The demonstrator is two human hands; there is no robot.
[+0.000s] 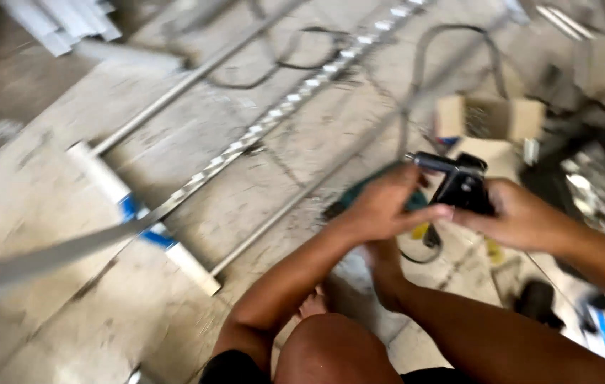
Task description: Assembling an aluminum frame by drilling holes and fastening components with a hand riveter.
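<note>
Head view, blurred: left hand (381,206) and right hand (523,217) both clasp a black power tool (462,186) held over the concrete floor (196,135), its metal tip pointing left. Perforated metal strip (274,117), 2 rods and an open cardboard box (491,117) lie untouched; work looks barely begun.

place: workshop floor | signs: bare concrete floor (54,213) — metal rods (174,89), perforated metal strip (274,117), cables (302,60), cardboard box (491,117)

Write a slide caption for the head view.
Both hands, left hand and right hand, hold a black tool above a cluttered concrete floor.
</note>
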